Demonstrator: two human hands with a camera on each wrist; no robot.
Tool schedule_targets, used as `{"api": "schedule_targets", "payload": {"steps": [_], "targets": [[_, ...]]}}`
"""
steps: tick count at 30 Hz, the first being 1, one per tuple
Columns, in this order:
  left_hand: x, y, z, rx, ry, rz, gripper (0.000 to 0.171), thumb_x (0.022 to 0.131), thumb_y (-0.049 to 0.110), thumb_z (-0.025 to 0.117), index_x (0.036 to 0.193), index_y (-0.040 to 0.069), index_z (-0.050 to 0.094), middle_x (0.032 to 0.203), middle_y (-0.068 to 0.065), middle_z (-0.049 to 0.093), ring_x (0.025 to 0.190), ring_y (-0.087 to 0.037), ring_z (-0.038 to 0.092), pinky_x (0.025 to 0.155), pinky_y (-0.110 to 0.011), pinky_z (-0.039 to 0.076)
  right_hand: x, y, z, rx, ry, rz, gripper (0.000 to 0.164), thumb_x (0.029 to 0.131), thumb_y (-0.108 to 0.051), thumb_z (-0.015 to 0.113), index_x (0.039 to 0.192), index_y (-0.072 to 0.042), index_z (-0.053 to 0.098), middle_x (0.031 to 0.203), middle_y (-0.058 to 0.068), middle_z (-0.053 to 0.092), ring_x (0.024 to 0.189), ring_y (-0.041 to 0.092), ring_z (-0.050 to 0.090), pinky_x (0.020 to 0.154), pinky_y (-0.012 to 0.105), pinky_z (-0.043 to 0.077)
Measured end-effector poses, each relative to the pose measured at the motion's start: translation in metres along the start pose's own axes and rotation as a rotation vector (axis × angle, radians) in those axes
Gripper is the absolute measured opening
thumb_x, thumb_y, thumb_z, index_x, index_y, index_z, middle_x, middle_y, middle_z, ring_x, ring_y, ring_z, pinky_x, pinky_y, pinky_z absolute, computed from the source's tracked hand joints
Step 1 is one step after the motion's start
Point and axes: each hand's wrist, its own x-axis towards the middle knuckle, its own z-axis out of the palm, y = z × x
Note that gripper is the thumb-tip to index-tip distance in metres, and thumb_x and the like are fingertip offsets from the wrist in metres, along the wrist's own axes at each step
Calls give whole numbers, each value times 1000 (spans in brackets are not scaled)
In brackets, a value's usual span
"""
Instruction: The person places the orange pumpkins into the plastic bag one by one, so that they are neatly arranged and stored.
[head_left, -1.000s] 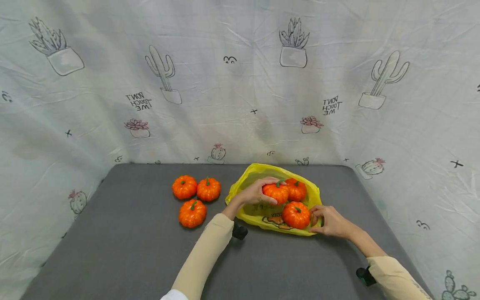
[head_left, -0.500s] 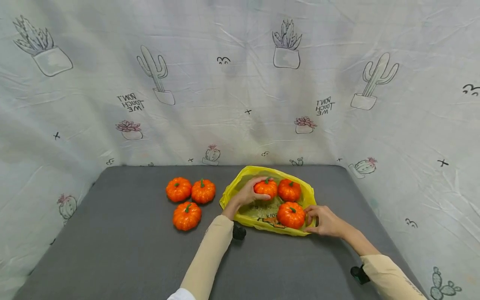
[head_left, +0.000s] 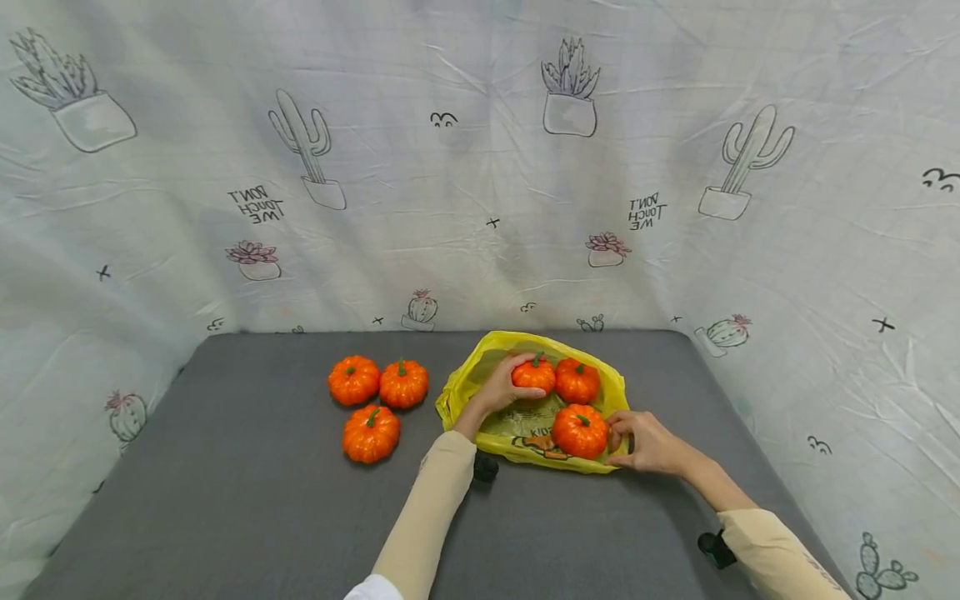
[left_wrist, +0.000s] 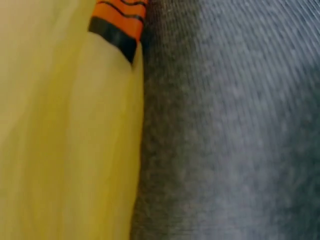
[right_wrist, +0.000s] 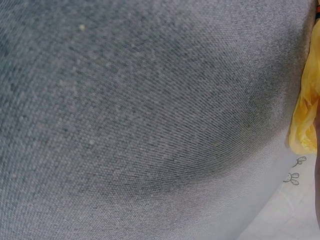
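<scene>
A yellow plastic bag [head_left: 504, 443] lies with its mouth spread on the grey table, a printed picture on its inside. Within it, my left hand [head_left: 498, 388] grips a small orange pumpkin [head_left: 535, 378] by its side, thumb in front and fingers behind. Two more pumpkins sit in the bag: one at the back right [head_left: 577, 382] and one at the front [head_left: 581, 432]. My right hand [head_left: 651, 442] pinches the bag's right edge, beside the front pumpkin. The left wrist view holds only the bag's side [left_wrist: 95, 135] and table cloth; the pumpkins are hidden there.
Three other pumpkins stand in a cluster left of the bag: a left one [head_left: 354, 382], a right one [head_left: 404, 384] and a nearer one [head_left: 372, 434]. A white curtain [head_left: 465, 175] printed with cacti rises behind the grey table [head_left: 247, 500] and along both sides.
My left hand has carried its pumpkin slightly left and lower inside the bag, away from the back right pumpkin. The right hand keeps its pinch on the edge. The head view has shifted a little.
</scene>
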Motion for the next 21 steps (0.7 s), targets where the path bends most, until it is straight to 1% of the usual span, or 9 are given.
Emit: {"api": "schedule_targets", "payload": {"steps": [4,9,11,12,13,17,18,19,21], "targets": [[2,-1,0,13,-7,8,66,82,9,77,140,3,47,141,-18,41,120,-33,48,97,-43,44,0,0,-1,-3,3,-6,30,68,-16,87,64,-17,58,96,8,68,88,28,65,71,40,55],[5,-5,-1,92,10,100,67,79,8,80,137,0,49,141,-18,41,122,-34,47,100,-44,42,0,0,-1,3,5,1,30,67,-16,88,64,-19,58,96,6,67,88,26,65,72,38,54],[4,-6,-1,109,16,130,67,78,8,80,136,-1,49,141,-19,40,121,-35,47,99,-45,42,-1,0,0,9,0,11,31,67,-16,88,65,-20,57,97,6,67,87,24,64,71,36,54],[2,-2,-2,107,12,140,67,77,6,80,135,-3,49,140,-21,40,120,-37,47,98,-46,43,-1,0,0,9,-2,15,31,67,-16,88,65,-20,57,97,5,67,87,23,64,71,36,54],[2,-3,-3,106,6,145,67,77,5,80,135,-3,49,140,-22,40,120,-38,47,98,-46,43,-1,0,0,11,-6,18,31,67,-15,88,65,-20,57,97,5,67,87,22,64,71,35,54],[4,-3,-6,127,-37,116,67,78,6,80,137,-2,48,141,-21,39,121,-37,46,98,-46,43,-1,2,0,16,-14,21,31,67,-15,87,66,-21,57,98,5,66,86,21,64,70,32,53],[5,-2,-7,139,-52,106,67,78,7,80,137,-2,48,141,-21,38,121,-37,46,98,-45,43,-1,2,0,14,-14,18,31,67,-15,87,66,-21,57,98,5,66,87,21,64,70,33,53],[8,-6,-6,161,-64,96,68,79,9,80,138,1,48,142,-19,38,122,-34,46,98,-44,43,-1,2,0,15,-15,16,30,67,-15,87,66,-20,57,98,5,66,86,20,64,70,32,53],[10,-3,-7,200,-86,92,68,80,12,79,140,3,47,143,-18,37,123,-34,45,99,-45,42,-2,2,-1,15,-9,12,31,67,-15,87,65,-20,57,97,5,66,87,21,64,70,34,54]]}}
